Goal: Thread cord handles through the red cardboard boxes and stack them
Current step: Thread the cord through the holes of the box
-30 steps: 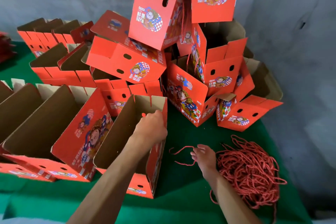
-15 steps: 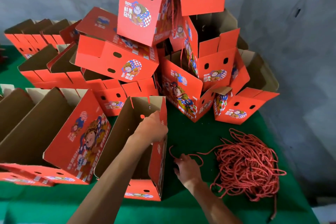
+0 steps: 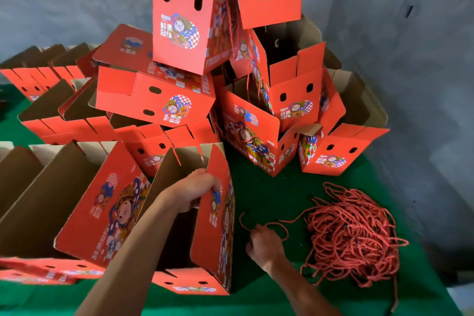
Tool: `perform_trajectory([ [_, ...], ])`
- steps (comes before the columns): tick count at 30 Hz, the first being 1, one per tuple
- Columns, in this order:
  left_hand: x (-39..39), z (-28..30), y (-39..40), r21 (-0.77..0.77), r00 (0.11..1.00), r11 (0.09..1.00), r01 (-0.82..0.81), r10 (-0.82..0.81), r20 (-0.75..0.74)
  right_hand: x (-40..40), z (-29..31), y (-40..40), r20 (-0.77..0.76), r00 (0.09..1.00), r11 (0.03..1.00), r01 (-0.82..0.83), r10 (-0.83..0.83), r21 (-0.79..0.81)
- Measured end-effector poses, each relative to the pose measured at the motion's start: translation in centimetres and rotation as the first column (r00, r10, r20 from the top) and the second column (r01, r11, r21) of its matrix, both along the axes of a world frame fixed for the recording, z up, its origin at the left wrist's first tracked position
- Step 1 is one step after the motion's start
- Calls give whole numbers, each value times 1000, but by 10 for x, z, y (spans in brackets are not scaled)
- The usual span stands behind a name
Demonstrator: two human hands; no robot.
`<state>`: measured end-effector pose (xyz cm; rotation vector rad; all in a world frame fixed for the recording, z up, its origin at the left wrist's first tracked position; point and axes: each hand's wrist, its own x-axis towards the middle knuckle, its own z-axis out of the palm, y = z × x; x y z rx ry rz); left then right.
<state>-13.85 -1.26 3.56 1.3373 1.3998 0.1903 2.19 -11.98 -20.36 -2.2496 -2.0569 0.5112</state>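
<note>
Left hand (image 3: 195, 191) grips the top edge of the open red box (image 3: 218, 226), fingers curled over its side panel, holding it upright on the green tabletop (image 3: 269, 195). My right hand (image 3: 264, 244) pinches one red cord (image 3: 264, 226) just beside the box, near the loose cord pile (image 3: 351, 236). I'd free a single strand, keep the panel steady, then feed the cord end squarely at the handle hole so it doesn't fray or snag

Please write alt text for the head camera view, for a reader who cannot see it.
A person's left hand grips the wall of an open red box while the right hand pinches a single red cord on the green table. A cord pile lies right; stacked boxes rise behind.
</note>
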Motion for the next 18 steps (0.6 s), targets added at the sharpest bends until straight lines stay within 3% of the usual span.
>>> perform_trajectory([
  [3,-3,-2,1,-24,1000,1000,0,1,19,0,8,1,-11,1000,1000,7,-7,12],
  [6,-10,-2,6,-49,999,999,-17,19,40,-2,28,5,-244,964,979,144,-107,141],
  [7,-13,-1,7,-63,999,998,-18,21,46,-2,37,5,-434,890,965,222,-140,142],
  [9,-19,2,10,-92,998,996,-4,9,58,-4,58,10,-804,573,952,305,-159,29],
  [11,-26,5,12,-111,998,994,21,-14,66,-5,75,21,-959,262,935,354,-106,-6],
  [13,-31,9,13,-126,997,991,44,-36,66,-6,89,33,-997,45,929,368,-66,-45],
  [14,-34,10,13,-132,997,990,58,-50,65,-6,94,39,-997,20,928,367,-69,-56],
  [15,-35,11,13,-137,996,988,71,-62,68,-6,98,45,-995,51,926,374,-81,-56],
  [18,-40,10,14,-142,994,986,89,-78,81,-7,106,56,-973,212,930,366,-87,-3],
])
